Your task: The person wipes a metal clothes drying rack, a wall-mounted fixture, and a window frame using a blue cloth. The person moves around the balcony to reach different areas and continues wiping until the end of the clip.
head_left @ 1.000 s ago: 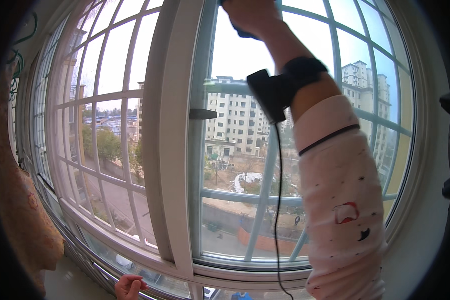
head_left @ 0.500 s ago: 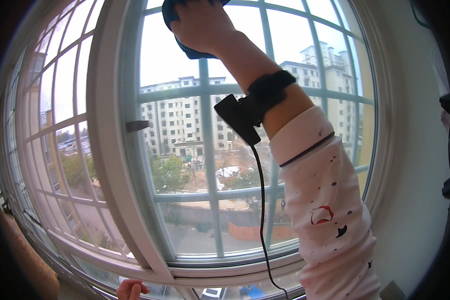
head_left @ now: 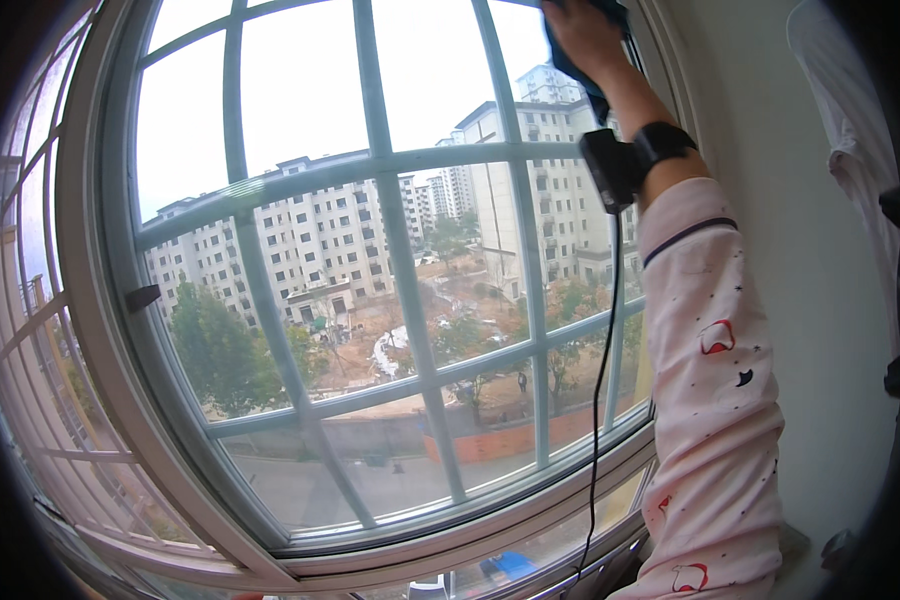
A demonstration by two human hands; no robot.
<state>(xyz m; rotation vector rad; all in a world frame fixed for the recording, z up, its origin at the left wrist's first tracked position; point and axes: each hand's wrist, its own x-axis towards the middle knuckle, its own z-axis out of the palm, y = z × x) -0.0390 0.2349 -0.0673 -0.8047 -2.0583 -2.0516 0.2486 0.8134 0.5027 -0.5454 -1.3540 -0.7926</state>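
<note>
Wiping's moved along: half a second back the right hand (head_left: 582, 28) was pressing the blue cloth (head_left: 592, 62) on the middle panes; now it's flat over it at the window's (head_left: 390, 300) top right corner. Left hand's out of view. No packages or signs around.

The right hand (head_left: 582, 32) reaches the top edge of the view, its fingers cut off there and partly wrapped in a dark blue cloth (head_left: 580, 62), so the grip cannot be made out. The left hand is out of sight. The window frame (head_left: 110, 400) runs off at the lower left, blurred near the rim.
</note>
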